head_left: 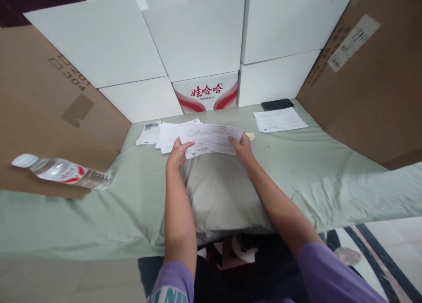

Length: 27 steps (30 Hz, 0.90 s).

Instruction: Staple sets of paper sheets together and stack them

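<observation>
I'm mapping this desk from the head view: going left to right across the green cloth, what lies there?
Water bottle → small plastic packet → left hand → sheet held in both hands → right hand → separate paper stack.

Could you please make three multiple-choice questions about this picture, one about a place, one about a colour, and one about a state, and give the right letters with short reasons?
1. Where does the black phone lie?
A. beside the water bottle
B. behind the separate sheet on the right
C. on the pillow

2. What colour is the cloth over the surface?
A. pale green
B. red
C. dark blue

3. How is the water bottle placed?
A. upright
B. on its side
C. held in a hand

Answers:
1 B: the phone sits just beyond the separate sheet, near the white boxes.
2 A: the cloth looks pale green all around the pillow.
3 B: the bottle lies flat at the left, while the left hand and the right hand both hold the paper.
</observation>
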Tool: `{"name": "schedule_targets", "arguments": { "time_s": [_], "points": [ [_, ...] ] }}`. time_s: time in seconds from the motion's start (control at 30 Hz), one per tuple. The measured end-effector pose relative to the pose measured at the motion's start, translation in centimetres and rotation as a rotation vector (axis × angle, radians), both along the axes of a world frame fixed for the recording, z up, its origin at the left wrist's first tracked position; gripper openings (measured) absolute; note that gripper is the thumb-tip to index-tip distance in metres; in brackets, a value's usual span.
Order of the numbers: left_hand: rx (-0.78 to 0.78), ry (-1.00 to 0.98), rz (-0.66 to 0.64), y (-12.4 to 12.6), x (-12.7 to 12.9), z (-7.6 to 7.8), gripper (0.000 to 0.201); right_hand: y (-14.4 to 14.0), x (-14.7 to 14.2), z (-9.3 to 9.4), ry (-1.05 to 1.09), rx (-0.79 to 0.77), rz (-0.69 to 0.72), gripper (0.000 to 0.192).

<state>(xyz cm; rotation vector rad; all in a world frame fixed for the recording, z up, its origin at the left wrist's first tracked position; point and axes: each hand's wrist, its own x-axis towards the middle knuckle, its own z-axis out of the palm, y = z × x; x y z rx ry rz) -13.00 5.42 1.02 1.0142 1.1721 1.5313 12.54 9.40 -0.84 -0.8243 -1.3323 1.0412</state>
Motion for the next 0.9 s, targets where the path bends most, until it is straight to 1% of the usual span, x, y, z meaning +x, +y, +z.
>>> {"name": "schedule_targets", "arguments": {
  "time_s": [0.13, 0.27, 0.4, 0.5, 0.6, 0.67, 0.73, 0.9],
  "points": [
    [0.003, -0.013, -0.032, 0.1, 0.3, 0.0, 0.077, 0.0, -0.2, -0.2, -0.025, 0.018, 0.011, 0.045],
    [-0.017, -0.001, -0.041, 0.0, 0.6, 0.2, 0.076, -0.5, -0.4, 0.3, -0.015, 0.017, 0.008, 0.044],
    [0.036, 0.052, 0.002, 0.0, 0.9, 0.2, 0.068, -1.0, -0.5, 0.8, 0.01, 0.029, -0.021, 0.044],
    [0.071, 0.105, 0.029, 0.3, 1.1, -0.6, 0.063, -1.0, -0.5, 0.4, 0.023, 0.036, -0.031, 0.044],
    [0.018, 0.15, 0.002, 0.8, 1.6, -1.8, 0.061, -0.3, -0.5, -0.5, 0.039, -0.042, 0.012, 0.046],
    [0.01, 0.156, 0.007, 1.1, 2.0, -2.4, 0.06, 0.2, -0.4, -1.1, 0.056, -0.085, 0.027, 0.045],
    [0.021, 0.167, 0.017, 1.4, 2.3, -2.8, 0.057, 0.6, -0.3, -1.5, 0.061, -0.09, 0.04, 0.042],
    [0.01, 0.221, 0.011, 1.5, 2.4, -3.1, 0.052, 1.1, -0.3, -1.9, 0.044, -0.087, 0.089, 0.029]
  ]
}}
